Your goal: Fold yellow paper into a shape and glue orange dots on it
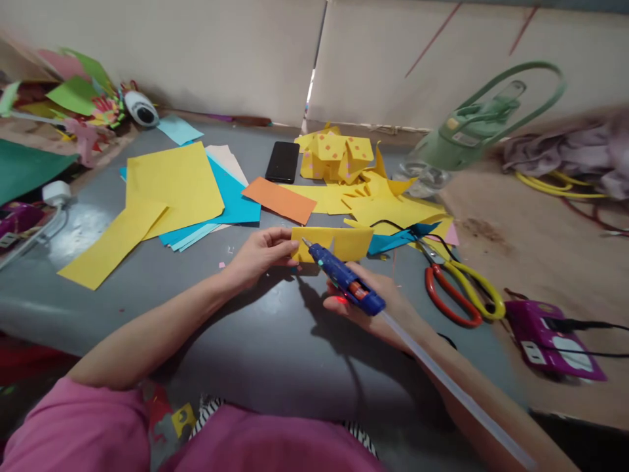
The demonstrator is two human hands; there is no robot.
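My left hand (270, 252) pinches the left end of a folded yellow paper strip (356, 242) above the table. In my right hand (361, 298) is a blue glue gun (346, 278), its fingers wrapped round the handle. A long clear glue stick (442, 373) sticks out of the gun's back end toward me. The metal nozzle points up and left, in front of the paper's left part; whether it touches the paper I cannot tell. A small red light glows by my right fingers.
Yellow sheets (171, 187), blue paper (236, 200) and an orange strip (280, 200) lie behind, near a black phone (282, 162). Scissors (452, 282), a purple power socket (553, 341) and a green bottle (457, 137) are at right. A yellow paper model (337, 157) stands at the back.
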